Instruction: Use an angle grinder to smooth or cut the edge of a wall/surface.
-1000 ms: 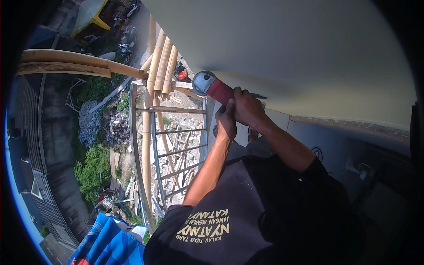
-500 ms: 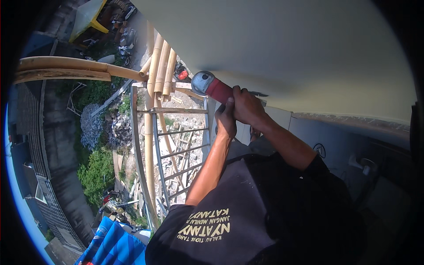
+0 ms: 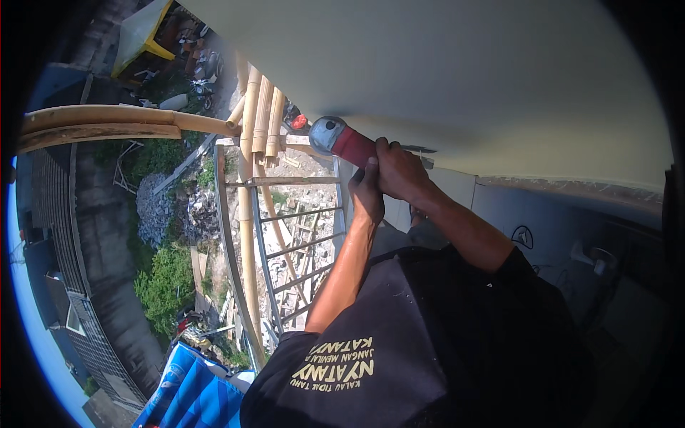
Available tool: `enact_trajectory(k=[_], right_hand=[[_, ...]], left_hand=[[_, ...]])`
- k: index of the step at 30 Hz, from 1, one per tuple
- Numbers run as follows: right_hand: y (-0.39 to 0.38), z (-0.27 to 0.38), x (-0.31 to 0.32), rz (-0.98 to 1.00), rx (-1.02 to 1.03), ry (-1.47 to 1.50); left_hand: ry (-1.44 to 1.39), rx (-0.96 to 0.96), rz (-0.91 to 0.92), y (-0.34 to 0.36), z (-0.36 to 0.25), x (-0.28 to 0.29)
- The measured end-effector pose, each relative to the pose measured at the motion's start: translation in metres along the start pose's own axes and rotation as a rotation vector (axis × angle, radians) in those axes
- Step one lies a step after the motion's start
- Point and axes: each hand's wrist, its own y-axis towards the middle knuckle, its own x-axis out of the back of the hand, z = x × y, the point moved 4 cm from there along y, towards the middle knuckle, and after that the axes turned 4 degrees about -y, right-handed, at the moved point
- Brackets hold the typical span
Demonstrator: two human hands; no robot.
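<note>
A red-bodied angle grinder (image 3: 349,145) with a silver metal head is held against or very close to the smooth pale painted surface (image 3: 499,78); I cannot tell whether they touch. My right hand (image 3: 402,173) is wrapped round its body. My left hand (image 3: 367,194) grips it from below, thumb up along the body. The disc is mostly hidden by the head and the body. A dark slot or piece shows on the pale surface just beyond my right hand.
Bamboo poles (image 3: 260,118) form scaffolding at left, above a metal ladder (image 3: 300,250). Far below lie rubble (image 3: 153,207), shrubs (image 3: 164,285), a roof (image 3: 57,299) and a yellow-edged canopy (image 3: 143,39). Blue fabric (image 3: 189,392) hangs bottom left. A rough ledge (image 3: 564,187) runs along the right.
The scene at left has shifted slightly down and right in the picture as the view moved. Both hands keep the same grip on the grinder, nearly in place.
</note>
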Motion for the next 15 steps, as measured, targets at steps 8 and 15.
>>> enact_trajectory(k=[8,15], right_hand=[[-0.0022,-0.001,0.0027,0.013,-0.005,-0.001],[-0.0021,-0.0035,0.0052,0.013,-0.01,-0.011]], left_hand=[[0.061,-0.008,-0.025,-0.0014,0.0016,-0.0001],[0.101,0.01,-0.011,-0.0016,0.0035,-0.001]])
